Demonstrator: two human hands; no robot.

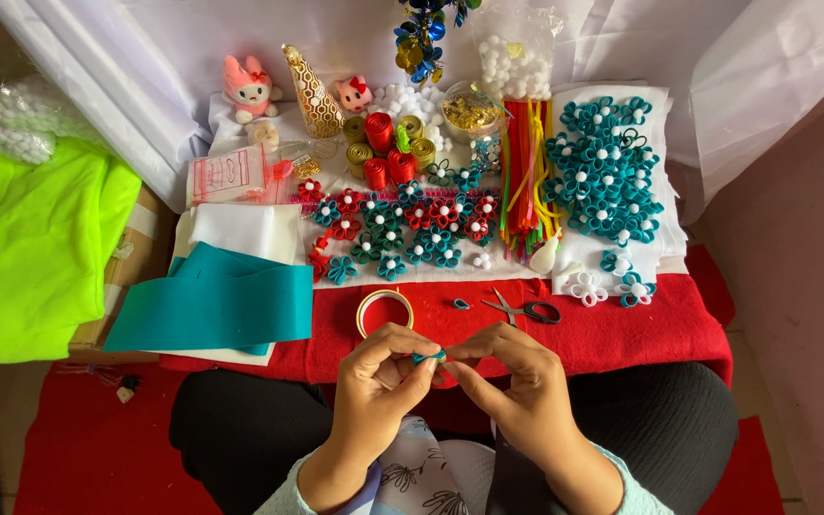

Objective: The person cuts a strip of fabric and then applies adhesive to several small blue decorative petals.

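L hand point(381, 375) & R hand point(517, 381) meet over lap, fingertips of both pinched on small teal felt piece point(428, 358); tape ring point(384, 310) just beyond grip, to L; scissors point(525, 309) beyond, to R; teal felt sheet point(216, 303) far L.

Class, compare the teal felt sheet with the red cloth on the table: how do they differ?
The teal felt sheet is smaller and folded; the red cloth is larger and spread flat. The teal sheet lies at the left, partly on the red cloth, which bears the scissors. Both are plain, single-coloured fabric.
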